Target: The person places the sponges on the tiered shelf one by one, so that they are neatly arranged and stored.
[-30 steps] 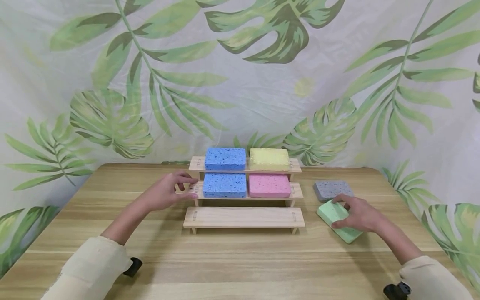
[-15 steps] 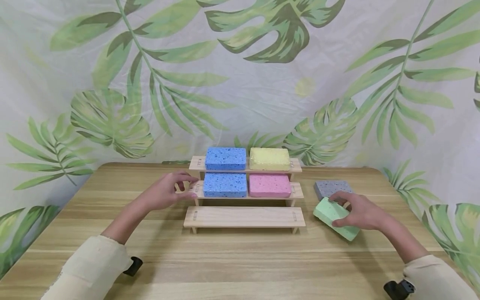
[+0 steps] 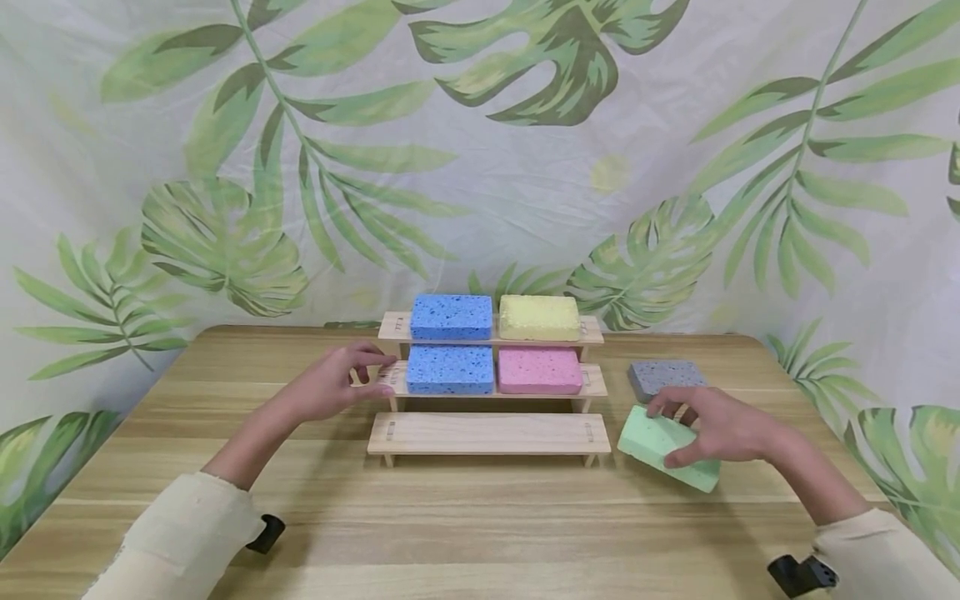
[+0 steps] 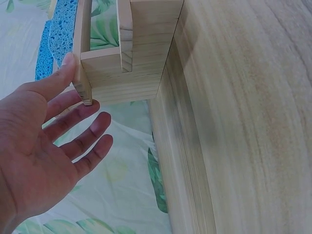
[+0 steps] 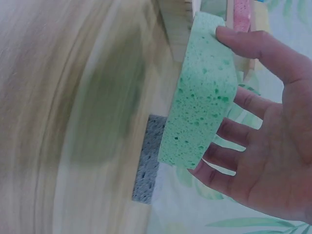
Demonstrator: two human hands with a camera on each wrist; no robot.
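Observation:
My right hand (image 3: 723, 425) grips a light green sponge (image 3: 660, 446) by its edges, thumb on one side and fingers on the other. In the right wrist view the green sponge (image 5: 200, 97) is raised off the table, tilted. At the left end of the three-step wooden rack (image 3: 487, 433), my left hand (image 3: 337, 383) pinches the middle step, thumb above and fingertips at the edge below. Two blue sponges, an upper one (image 3: 452, 317) and a lower one (image 3: 450, 371), sit on the left side of the upper steps. Beside them are a yellow sponge (image 3: 540, 318) and a pink sponge (image 3: 540, 372).
A grey sponge (image 3: 663, 379) lies on the wooden table (image 3: 450, 533), right of the rack and behind my right hand. A leaf-patterned cloth (image 3: 525, 192) hangs behind the table. The lowest step bears nothing.
The green sponge has come up off the table in my right hand, shifted slightly left and turned closer to level with the rack. My left hand stays at the middle step.

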